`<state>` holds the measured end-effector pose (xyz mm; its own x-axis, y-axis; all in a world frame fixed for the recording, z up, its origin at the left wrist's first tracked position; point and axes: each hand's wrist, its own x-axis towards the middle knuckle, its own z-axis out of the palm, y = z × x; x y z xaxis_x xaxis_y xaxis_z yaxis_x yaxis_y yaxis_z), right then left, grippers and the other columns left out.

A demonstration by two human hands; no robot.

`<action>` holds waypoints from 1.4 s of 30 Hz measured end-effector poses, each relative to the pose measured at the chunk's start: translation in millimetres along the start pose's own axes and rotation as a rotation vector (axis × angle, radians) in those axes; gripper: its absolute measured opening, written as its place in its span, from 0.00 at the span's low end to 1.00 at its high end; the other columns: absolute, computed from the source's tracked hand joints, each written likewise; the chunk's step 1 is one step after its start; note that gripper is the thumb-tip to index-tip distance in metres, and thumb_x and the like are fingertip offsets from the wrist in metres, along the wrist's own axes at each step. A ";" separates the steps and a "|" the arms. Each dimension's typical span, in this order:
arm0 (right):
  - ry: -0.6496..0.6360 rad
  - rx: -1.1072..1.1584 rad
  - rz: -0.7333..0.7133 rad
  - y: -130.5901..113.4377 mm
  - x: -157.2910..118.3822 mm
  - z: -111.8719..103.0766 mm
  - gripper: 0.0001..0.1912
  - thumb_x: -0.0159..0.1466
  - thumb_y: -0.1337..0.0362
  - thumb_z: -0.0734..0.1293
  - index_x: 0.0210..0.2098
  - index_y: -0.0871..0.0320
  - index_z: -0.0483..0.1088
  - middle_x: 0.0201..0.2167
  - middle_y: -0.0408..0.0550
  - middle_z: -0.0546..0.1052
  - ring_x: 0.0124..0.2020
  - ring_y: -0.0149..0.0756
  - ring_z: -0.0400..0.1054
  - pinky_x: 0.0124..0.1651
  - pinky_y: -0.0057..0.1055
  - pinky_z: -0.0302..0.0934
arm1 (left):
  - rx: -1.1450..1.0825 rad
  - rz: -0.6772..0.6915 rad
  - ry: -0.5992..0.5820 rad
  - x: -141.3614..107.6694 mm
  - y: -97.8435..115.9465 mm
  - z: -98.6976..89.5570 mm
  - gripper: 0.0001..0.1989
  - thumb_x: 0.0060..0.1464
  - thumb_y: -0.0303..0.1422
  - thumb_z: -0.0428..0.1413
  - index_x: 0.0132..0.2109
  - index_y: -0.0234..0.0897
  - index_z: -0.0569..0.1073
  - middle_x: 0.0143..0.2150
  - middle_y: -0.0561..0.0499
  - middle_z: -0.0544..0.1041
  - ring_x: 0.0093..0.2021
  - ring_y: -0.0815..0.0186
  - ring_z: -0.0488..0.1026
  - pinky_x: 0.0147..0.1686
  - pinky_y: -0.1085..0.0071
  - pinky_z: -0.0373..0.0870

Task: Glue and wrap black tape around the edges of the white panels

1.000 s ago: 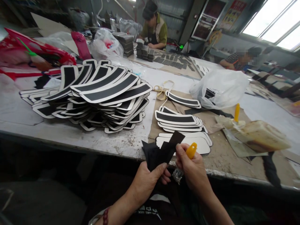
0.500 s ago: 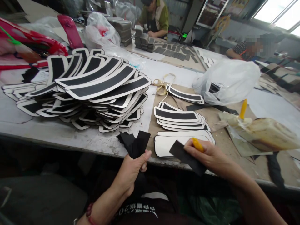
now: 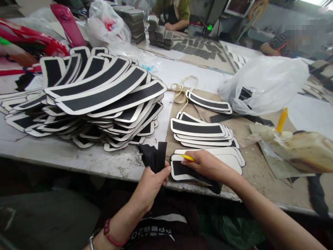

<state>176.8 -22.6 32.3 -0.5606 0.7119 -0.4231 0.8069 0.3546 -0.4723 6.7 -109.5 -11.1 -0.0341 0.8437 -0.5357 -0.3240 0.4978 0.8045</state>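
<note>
The right hand [image 3: 210,165] is curled closed about a yellow plastic handle [image 3: 187,158], its fingers over a flat black strip of thin material [image 3: 180,169]; whether they pinch the strip or only press it cannot be told. The strip lies directly beneath that hand, which is the nearer one, on the white, round-cornered flat piece [image 3: 182,178] at the front of the table [image 3: 119,163]. Its long axis runs sideways, one end pointing toward the left hand [image 3: 151,184], the other slanting back toward the person, past the piece's near edge. Just left of the piece, the left hand is closed around a fanned bundle of black strips [image 3: 153,156]. Behind lies a stack of black-and-white curved pieces [image 3: 197,127].
</note>
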 end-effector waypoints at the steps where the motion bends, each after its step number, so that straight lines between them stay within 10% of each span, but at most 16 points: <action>1: -0.003 -0.017 -0.004 -0.2 1.3 0.5 0.12 0.65 0.62 0.62 0.25 0.58 0.65 0.21 0.41 0.66 0.23 0.29 0.56 0.28 0.26 0.46 | 0.012 0.003 0.005 0.3 0.6 0.9 0.13 0.46 0.38 0.60 0.34 0.32 0.70 0.23 0.56 0.65 0.23 0.73 0.59 0.23 0.77 0.57; 27: -0.035 -0.160 -0.018 3.5 -6.3 -4.0 0.10 0.63 0.57 0.64 0.33 0.58 0.71 0.28 0.48 0.75 0.29 0.36 0.66 0.28 0.27 0.48 | 0.215 0.089 0.158 15.4 0.1 15.2 0.14 0.41 0.37 0.63 0.35 0.32 0.76 0.26 0.50 0.75 0.28 0.63 0.71 0.25 0.72 0.65; 35: 0.153 0.028 0.259 72.0 -94.9 -23.7 0.13 0.65 0.59 0.59 0.27 0.58 0.65 0.25 0.43 0.71 0.27 0.32 0.63 0.31 0.27 0.51 | 0.237 0.056 0.179 15.0 -2.2 12.8 0.16 0.37 0.41 0.64 0.23 0.34 0.70 0.14 0.57 0.64 0.17 0.70 0.59 0.18 0.73 0.55; 42: 0.294 -0.193 0.485 88.2 -83.2 -12.3 0.12 0.65 0.56 0.60 0.36 0.57 0.69 0.36 0.51 0.75 0.37 0.41 0.68 0.37 0.30 0.53 | 0.360 0.089 0.159 13.7 -5.8 9.8 0.20 0.41 0.42 0.62 0.17 0.37 0.62 0.14 0.56 0.62 0.18 0.71 0.57 0.20 0.73 0.55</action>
<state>296.8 -43.1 35.4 -0.0666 0.9484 -0.3101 0.9926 0.0312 -0.1177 17.4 -98.9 -20.6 -0.2023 0.8589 -0.4705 0.0382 0.4870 0.8726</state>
